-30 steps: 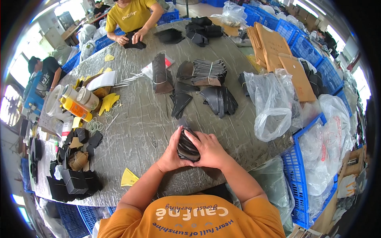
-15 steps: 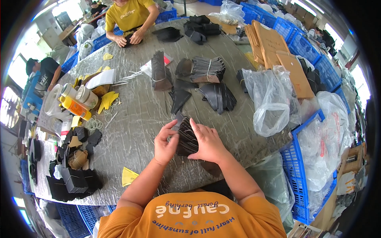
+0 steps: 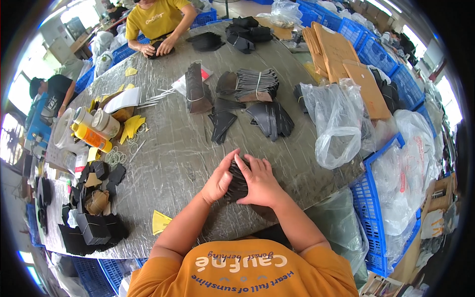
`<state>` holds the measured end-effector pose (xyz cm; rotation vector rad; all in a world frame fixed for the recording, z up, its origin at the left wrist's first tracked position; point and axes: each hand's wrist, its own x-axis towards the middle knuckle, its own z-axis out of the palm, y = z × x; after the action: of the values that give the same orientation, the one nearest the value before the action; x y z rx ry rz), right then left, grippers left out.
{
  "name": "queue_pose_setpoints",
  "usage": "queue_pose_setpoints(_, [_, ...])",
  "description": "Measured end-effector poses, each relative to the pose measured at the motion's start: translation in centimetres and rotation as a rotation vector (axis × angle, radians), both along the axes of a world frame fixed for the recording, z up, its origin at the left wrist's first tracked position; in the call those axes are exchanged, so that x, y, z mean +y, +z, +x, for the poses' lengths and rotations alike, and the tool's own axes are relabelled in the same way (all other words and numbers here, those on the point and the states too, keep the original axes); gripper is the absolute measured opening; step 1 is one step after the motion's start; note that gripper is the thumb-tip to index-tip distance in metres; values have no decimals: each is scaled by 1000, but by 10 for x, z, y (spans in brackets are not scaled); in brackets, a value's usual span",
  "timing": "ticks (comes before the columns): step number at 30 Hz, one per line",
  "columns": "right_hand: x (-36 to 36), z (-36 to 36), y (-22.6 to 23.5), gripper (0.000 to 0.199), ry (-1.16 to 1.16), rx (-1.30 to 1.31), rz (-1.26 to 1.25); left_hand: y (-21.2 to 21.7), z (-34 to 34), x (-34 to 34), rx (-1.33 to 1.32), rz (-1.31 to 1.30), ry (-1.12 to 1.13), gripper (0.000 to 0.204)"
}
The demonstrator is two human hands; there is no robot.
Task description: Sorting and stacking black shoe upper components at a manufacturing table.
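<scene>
My left hand (image 3: 217, 182) presses the left side of a stack of thin black cut pieces (image 3: 238, 184), its fingers closed along the edge. On the stack's other side my right hand (image 3: 261, 182) grips it, thumb near my body and fingers over the far end. Both sets of fingertips almost meet at the top and hide much of the stack. Just beyond lie a few loose black pieces (image 3: 222, 125) and a fanned pile of black pieces (image 3: 271, 120). Further off is a bundle of dark strips (image 3: 257, 84) tied with a band, with another tied dark bundle (image 3: 199, 89) left of it.
Glue bottles and tubs (image 3: 93, 136), rubber bands (image 3: 116, 156) and black scraps (image 3: 95, 225) crowd the left. Right are a clear plastic bag (image 3: 336, 128), brown cardboard (image 3: 366, 86) and a blue crate (image 3: 368, 218). A co-worker's hands (image 3: 157, 48) handle a dark piece across the table.
My left hand has moved right and closed against the stack. The piece poking up at its far end is now covered by my fingers. My right hand stays on the stack.
</scene>
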<state>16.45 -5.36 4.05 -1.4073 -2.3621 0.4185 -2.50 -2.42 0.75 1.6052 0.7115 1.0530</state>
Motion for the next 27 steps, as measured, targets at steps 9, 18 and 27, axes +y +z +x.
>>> queue_pose_setpoints(9, [6, -1, 0, 133, -84, -6, 37, -2, 1, 5, 96, -51, -123, 116])
queue_pose_setpoints(18, [18, 19, 14, 116, -134, 113, 87, 8, 0, -7, -8, -89, 327, 70])
queue_pose_setpoints(27, [64, 55, -5, 124, -101, 339, -21, 25, 73, -89, 1039, 493, -143, 65])
